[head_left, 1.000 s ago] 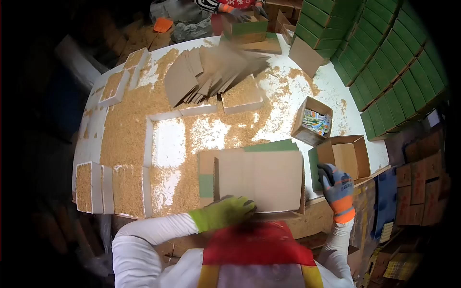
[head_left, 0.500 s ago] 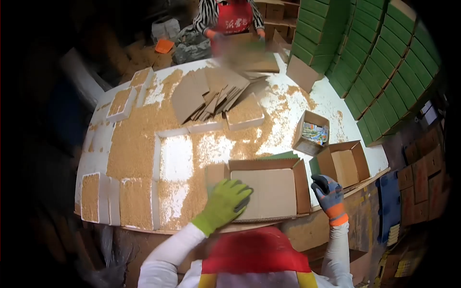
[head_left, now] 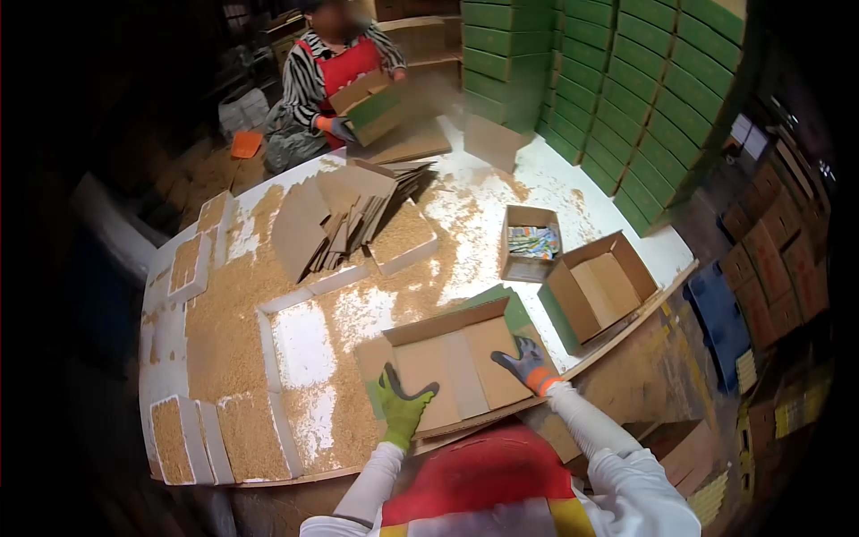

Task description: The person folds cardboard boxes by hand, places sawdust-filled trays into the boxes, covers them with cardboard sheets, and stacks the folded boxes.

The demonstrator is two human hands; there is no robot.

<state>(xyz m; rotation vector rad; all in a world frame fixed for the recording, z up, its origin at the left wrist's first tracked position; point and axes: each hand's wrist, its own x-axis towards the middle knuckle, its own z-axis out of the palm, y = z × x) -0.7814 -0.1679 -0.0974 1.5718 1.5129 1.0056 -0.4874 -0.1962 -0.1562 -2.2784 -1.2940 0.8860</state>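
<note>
An open cardboard box [head_left: 438,376] lies at the near edge of the table, slightly turned, a paler strip running across its bottom. At its left side my left hand [head_left: 404,404], in a green glove, rests with thumb and fingers spread. My right hand [head_left: 526,365], in a grey and orange glove, touches the right side with its thumb apart from the fingers. Green-and-brown cardboard [head_left: 514,313] shows under and behind this box. Further right stands another open box [head_left: 598,288], with no contents visible.
A small box of colourful packets [head_left: 532,240] stands behind. Loose cardboard pieces [head_left: 344,210] and white trays of brown granular material [head_left: 183,438] lie to the left on the white table [head_left: 465,259]. Green boxes [head_left: 617,107] are stacked at the back right. Across the table, a co-worker holds a box [head_left: 371,112].
My right hand has moved left from beside the right-hand box to the near box. That box has turned, and my left hand is lower at its side. The co-worker's box is raised.
</note>
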